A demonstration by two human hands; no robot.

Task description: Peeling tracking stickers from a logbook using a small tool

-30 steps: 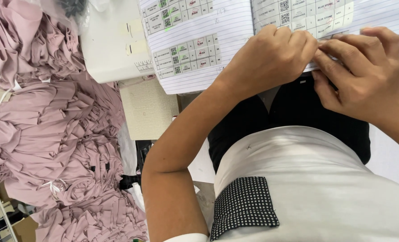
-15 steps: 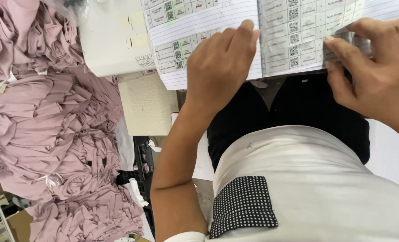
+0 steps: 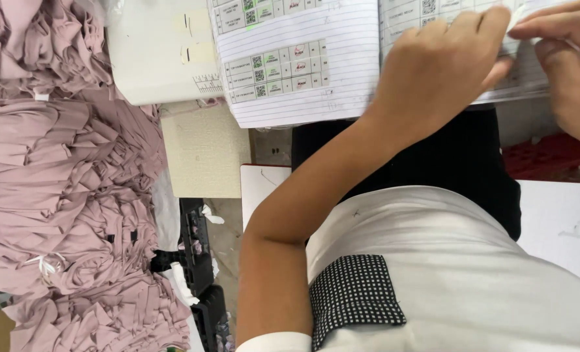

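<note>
An open lined notebook (image 3: 303,72) with rows of small printed labels stuck on its pages lies at the top of the view. My left hand (image 3: 443,68) comes up from the lower left and presses on the right page with its fingers curled over it. At the top right corner, my right hand (image 3: 570,62) pinches a small white label strip (image 3: 518,14) against that page. The left forefinger's tip touches the strip. A white shirt with a black dotted pocket (image 3: 355,296) fills the lower right.
Bundles of dusty-pink fabric pieces (image 3: 61,195) are heaped along the whole left side. A white sewing machine body (image 3: 159,52) and a cream pad (image 3: 205,153) sit beside the notebook. A white table (image 3: 564,221) shows at right, and black floor parts (image 3: 195,254) lie below.
My left hand has slid to the right across the page until it meets my right hand. The right hand has moved up to the page's top corner.
</note>
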